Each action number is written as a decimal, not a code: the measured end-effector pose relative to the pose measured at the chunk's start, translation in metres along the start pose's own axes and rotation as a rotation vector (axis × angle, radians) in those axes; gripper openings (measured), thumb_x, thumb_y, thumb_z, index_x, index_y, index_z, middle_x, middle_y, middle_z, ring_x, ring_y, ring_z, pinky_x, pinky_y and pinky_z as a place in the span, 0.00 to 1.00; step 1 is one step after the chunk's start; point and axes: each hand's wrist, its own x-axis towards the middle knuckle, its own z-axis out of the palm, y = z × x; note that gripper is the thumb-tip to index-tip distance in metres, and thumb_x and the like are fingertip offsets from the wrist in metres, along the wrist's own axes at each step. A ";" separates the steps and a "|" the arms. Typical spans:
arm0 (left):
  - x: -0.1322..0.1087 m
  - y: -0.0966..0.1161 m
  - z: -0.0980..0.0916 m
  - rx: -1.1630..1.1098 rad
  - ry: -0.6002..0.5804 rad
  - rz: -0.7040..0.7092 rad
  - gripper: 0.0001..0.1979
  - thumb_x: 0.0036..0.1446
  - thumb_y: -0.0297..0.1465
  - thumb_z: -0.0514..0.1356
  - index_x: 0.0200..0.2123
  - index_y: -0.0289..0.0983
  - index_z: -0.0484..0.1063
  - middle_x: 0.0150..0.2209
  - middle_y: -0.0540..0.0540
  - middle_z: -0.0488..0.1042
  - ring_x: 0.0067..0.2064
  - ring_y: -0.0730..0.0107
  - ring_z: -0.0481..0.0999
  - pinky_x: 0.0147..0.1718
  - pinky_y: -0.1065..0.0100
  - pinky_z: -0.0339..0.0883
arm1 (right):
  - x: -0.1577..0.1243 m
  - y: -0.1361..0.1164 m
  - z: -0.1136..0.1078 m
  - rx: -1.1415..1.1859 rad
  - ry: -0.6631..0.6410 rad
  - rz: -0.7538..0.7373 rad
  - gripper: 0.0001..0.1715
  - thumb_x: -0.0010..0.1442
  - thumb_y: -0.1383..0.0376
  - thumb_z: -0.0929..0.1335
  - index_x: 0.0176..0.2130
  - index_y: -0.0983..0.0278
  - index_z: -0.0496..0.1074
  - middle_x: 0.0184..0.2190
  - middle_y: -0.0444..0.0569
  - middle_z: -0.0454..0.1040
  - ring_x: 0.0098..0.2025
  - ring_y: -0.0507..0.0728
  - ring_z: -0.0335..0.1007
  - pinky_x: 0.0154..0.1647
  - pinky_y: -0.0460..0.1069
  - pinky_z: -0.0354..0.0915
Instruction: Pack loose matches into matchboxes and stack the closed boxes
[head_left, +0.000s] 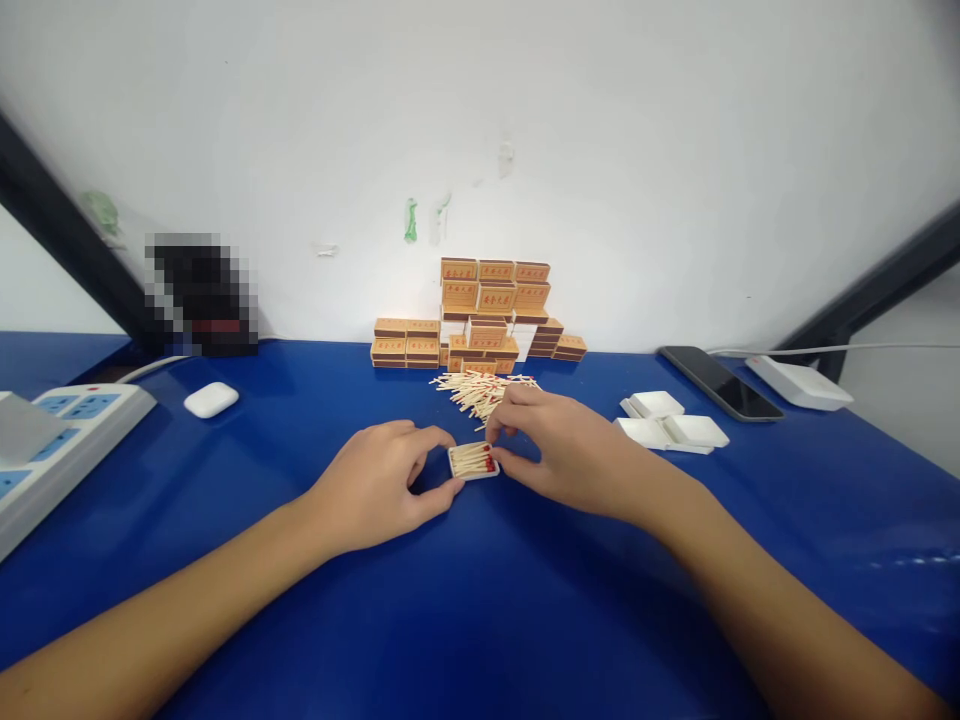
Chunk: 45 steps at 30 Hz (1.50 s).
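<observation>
A small white matchbox tray [475, 476] lies on the blue table in front of me, filled with matches [471, 459] whose red heads point right. My left hand [381, 480] grips its left end, thumb at the near corner and index finger at the far one. At the tray's right end, the thumb and index finger of my right hand [551, 440] close together over the match heads. Whether a match is pinched between them is hidden. Just beyond the tray is a loose pile of matches [472, 392], partly covered by my right hand.
Stacked orange matchboxes [496, 298] stand against the white wall. To the right lie several white trays [660, 424], a phone [720, 383] and a white box [799, 382]. On the left are a white earphone case [211, 400] and a power strip [82, 440].
</observation>
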 end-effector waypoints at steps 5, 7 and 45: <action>0.000 0.000 0.000 0.003 0.006 0.005 0.14 0.63 0.41 0.64 0.48 0.42 0.79 0.24 0.53 0.69 0.30 0.67 0.70 0.30 0.66 0.58 | 0.002 0.000 0.002 0.015 -0.037 -0.006 0.04 0.66 0.70 0.69 0.38 0.62 0.74 0.42 0.49 0.74 0.41 0.57 0.70 0.40 0.51 0.63; 0.000 -0.001 -0.001 0.005 0.001 0.005 0.14 0.63 0.41 0.64 0.48 0.42 0.79 0.25 0.53 0.69 0.30 0.67 0.70 0.30 0.66 0.58 | 0.003 -0.001 0.004 0.027 -0.045 -0.022 0.05 0.66 0.71 0.69 0.38 0.62 0.74 0.42 0.49 0.74 0.42 0.57 0.70 0.40 0.51 0.63; -0.001 -0.001 0.000 0.006 0.012 0.071 0.14 0.64 0.41 0.63 0.47 0.40 0.78 0.24 0.53 0.68 0.29 0.69 0.69 0.29 0.66 0.58 | 0.006 -0.007 0.013 0.102 -0.033 -0.032 0.06 0.70 0.70 0.66 0.40 0.62 0.74 0.42 0.49 0.71 0.40 0.55 0.68 0.38 0.49 0.62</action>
